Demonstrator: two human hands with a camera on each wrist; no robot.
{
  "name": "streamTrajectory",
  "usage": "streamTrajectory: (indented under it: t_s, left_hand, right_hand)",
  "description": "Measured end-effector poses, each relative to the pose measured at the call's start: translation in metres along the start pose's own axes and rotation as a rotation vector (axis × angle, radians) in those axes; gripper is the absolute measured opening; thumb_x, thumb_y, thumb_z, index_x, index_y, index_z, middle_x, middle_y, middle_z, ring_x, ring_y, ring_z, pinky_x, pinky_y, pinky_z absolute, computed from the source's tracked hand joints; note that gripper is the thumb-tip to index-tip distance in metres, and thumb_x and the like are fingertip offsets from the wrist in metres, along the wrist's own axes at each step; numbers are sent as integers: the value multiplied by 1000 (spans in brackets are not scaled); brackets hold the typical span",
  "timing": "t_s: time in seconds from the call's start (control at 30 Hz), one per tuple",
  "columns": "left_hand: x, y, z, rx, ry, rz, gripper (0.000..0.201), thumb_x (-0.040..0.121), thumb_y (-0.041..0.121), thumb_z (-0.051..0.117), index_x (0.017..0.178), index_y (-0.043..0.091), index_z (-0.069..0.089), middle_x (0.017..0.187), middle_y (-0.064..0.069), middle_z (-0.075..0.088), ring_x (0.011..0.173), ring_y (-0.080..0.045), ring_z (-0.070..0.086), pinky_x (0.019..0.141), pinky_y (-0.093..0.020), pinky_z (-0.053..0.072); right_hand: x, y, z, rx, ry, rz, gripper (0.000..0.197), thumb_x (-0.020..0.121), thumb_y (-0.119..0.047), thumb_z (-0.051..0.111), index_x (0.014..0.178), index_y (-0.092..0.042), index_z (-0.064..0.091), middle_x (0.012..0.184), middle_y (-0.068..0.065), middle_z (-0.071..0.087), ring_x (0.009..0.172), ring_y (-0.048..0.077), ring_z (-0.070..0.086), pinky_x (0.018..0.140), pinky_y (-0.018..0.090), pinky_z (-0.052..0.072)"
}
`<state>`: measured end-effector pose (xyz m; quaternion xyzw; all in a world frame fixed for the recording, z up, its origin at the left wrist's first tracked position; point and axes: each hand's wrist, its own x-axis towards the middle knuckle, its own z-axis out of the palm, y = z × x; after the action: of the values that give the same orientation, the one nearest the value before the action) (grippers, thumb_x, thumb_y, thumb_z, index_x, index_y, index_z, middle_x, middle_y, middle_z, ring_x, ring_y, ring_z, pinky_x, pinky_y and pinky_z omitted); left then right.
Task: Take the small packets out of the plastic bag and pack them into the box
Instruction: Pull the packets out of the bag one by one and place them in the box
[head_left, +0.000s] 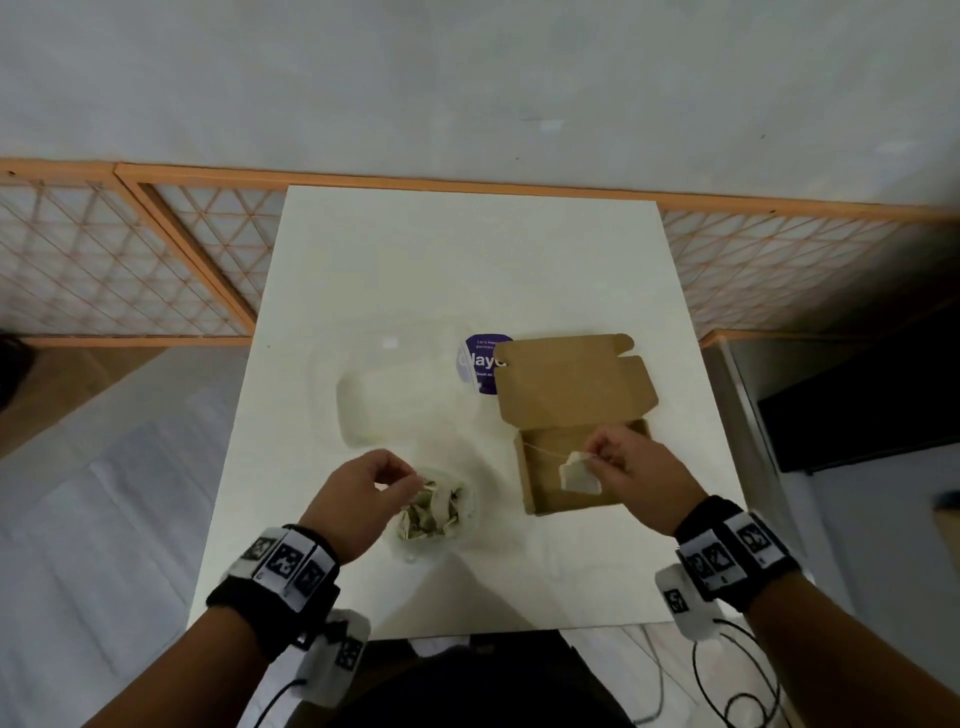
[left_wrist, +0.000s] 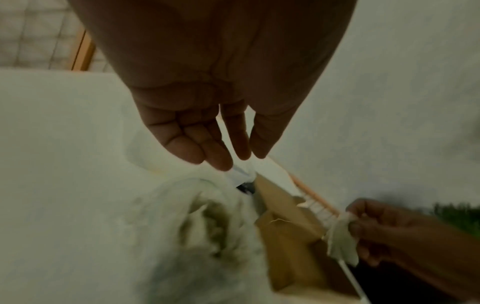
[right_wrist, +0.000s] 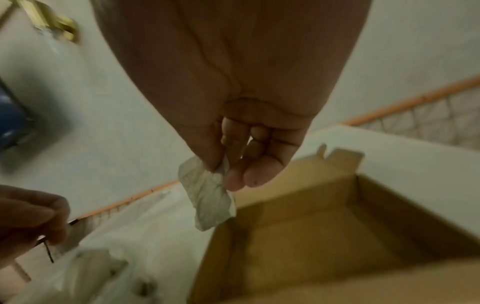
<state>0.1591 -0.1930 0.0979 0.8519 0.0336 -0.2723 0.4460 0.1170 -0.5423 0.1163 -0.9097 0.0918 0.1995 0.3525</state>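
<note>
A clear plastic bag (head_left: 464, 512) lies on the white table (head_left: 467, 260), with several pale small packets (head_left: 427, 514) inside. My left hand (head_left: 402, 480) pinches the bag's rim (left_wrist: 240, 176) and holds its mouth up. To the right stands an open brown cardboard box (head_left: 543, 493) with its lid (head_left: 571, 379) folded back. My right hand (head_left: 597, 460) pinches one small packet (head_left: 577, 475) by its top corner, and the packet hangs over the near left part of the box (right_wrist: 311, 236). A thin string (head_left: 540, 451) trails from the packet into the box.
A round purple label (head_left: 478, 364) lies behind the box, partly under the lid. More clear plastic (head_left: 379, 400) spreads over the table's middle. Wooden lattice panels (head_left: 130, 260) stand behind the table. A dark object (head_left: 857, 405) sits off its right edge.
</note>
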Motion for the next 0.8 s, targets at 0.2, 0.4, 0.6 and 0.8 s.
streamTrajectory:
  t_s: [0.2,0.4,0.6,0.8]
  left_hand:
    - [-3,-29,8,292,20,7,5,96,38,69,96,36,73,101,12,63,91,3,59,83,-25,45]
    - [-1,-39,9,319,57,-69,8,95,44,68,102,41,72,116,5,51,98,-11,61,96,-31,50]
    - [-2,-41,12,320,25,-78,11,97,42,65,106,39,69,118,8,55,100,-6,60,91,-26,45]
    - [-1,-38,14,290,5,-90,8,97,43,65,104,39,68,118,9,57,103,-9,63,89,-25,48]
  right_hand:
    - [44,24,53,35,-82,70,10,101,-28,63,93,-30,58,90,-5,68,85,17,65,71,29,51]
    - [78,17,73,93,-19,164,7,102,-33,59,95,-33,58,93,-5,70,89,17,66,80,35,58]
    - [89,8,79,143,168,253,8,103,-30,60,99,-23,58,92,0,67,82,16,63,63,25,45]
    - [90,6,86,225,299,335,19,101,-35,65,100,-18,56,88,3,66,76,19,63,61,25,47]
